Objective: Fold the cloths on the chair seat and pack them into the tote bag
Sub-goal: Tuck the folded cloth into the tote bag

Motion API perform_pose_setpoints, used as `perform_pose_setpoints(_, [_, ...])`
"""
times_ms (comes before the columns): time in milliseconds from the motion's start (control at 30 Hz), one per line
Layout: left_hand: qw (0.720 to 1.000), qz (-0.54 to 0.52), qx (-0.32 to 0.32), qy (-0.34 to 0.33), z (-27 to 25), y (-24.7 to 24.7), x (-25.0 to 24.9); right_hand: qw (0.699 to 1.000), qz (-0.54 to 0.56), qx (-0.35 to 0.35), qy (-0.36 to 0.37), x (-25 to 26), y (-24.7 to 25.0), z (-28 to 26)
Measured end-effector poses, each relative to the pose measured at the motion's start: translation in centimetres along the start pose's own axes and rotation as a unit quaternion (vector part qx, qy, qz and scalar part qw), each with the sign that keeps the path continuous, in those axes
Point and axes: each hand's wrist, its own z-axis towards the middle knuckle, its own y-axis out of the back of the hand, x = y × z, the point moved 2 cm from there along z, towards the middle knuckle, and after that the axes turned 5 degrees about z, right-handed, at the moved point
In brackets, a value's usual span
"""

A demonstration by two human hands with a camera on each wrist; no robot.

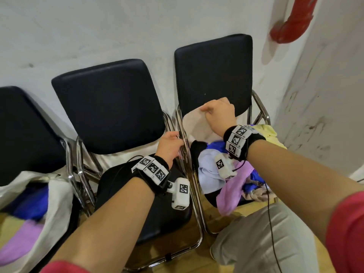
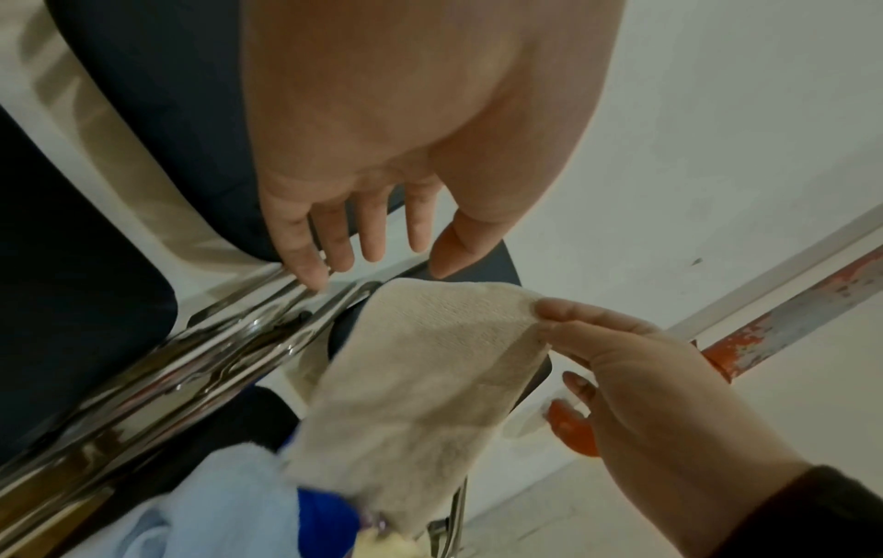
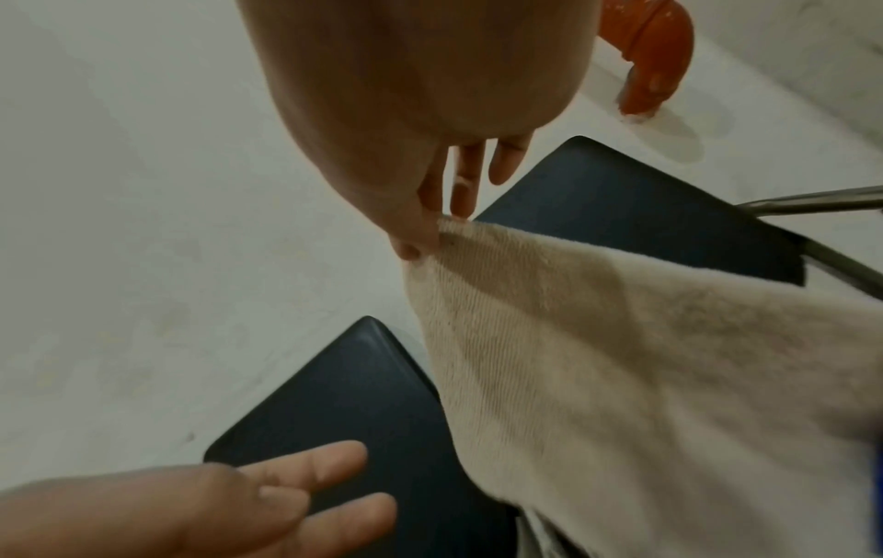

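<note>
The right hand [image 1: 218,113] pinches a corner of a cream cloth [image 1: 194,123] between thumb and fingers and holds it up in front of the right chair's backrest [image 1: 213,75]. The cloth hangs from that pinch down to the pile [image 1: 226,174] of lilac, blue, pale blue and yellow cloths lying on the seat just under the right wrist. The left hand [image 1: 169,144] holds nothing; its fingers are straight and spread, tips by the chrome frame tubes [image 2: 200,362] between the two chairs, just left of the cream cloth's hanging edge. Below the left forearm is the middle chair's bare seat [image 1: 157,217]. Well left of the left arm stands the tote [image 1: 57,198], open, with blue and lilac cloths inside.
</note>
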Motion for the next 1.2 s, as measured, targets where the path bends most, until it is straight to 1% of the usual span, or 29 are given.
perform_pose_setpoints(133, [0.999,-0.011,-0.008,-0.031,-0.9,3.2,-0.7,0.994,0.103,0.030,0.018,4.8,0.0,-0.4])
perform_pose_setpoints(267, [0.997,0.009,-0.015,-0.079,-1.7,7.3,-1.3,0.976,0.195,0.100,0.019,9.1,-1.3,-1.0])
perform_pose_setpoints(333, [0.995,0.007,-0.003,-0.096,-2.1,9.4,-1.4,0.964,0.233,0.127,0.026,11.0,-2.1,-1.3])
perform_pose_setpoints(433, [0.993,-0.004,0.027,-0.113,-3.1,12.3,-1.4,0.955,0.251,0.151,0.041,13.7,-3.1,-1.9])
perform_pose_setpoints(467, [0.993,0.012,0.028,-0.118,-3.5,13.3,-1.3,0.954,0.252,0.155,0.045,14.5,-3.5,-2.1])
perform_pose_setpoints(533, [0.991,0.056,0.009,-0.118,-3.9,15.3,-0.8,0.954,0.247,0.162,0.051,16.0,-4.2,-2.3])
perform_pose_setpoints(633, [0.986,0.118,-0.017,-0.120,-4.3,17.8,0.0,0.950,0.240,0.194,0.054,17.8,-5.3,-2.7])
perform_pose_setpoints(700, [0.980,0.142,-0.035,-0.133,-4.6,19.2,0.5,0.952,0.215,0.206,0.067,18.7,-6.2,-3.0])
perform_pose_setpoints(800, [0.970,0.162,-0.085,-0.161,-4.8,21.1,1.2,0.955,0.162,0.230,0.099,20.2,-7.1,-3.7])
perform_pose_setpoints(900, [0.955,0.190,-0.135,-0.185,-5.1,22.4,1.5,0.941,0.148,0.288,0.101,21.0,-7.8,-4.7])
perform_pose_setpoints(1000, [0.939,0.211,-0.177,-0.204,-5.6,23.2,1.4,0.940,0.128,0.302,0.096,21.2,-8.6,-5.2])
perform_pose_setpoints(1067, [0.936,0.205,-0.195,-0.209,-6.0,23.8,1.3,0.941,0.098,0.307,0.102,21.1,-9.0,-5.4])
perform_pose_setpoints(1133, [0.934,0.203,-0.198,-0.217,-6.3,24.4,1.1,0.942,0.063,0.308,0.120,21.1,-9.4,-5.6])
perform_pose_setpoints(1200, [0.931,0.213,-0.199,-0.222,-6.2,25.0,1.2,0.939,0.065,0.312,0.128,20.9,-9.9,-5.8])
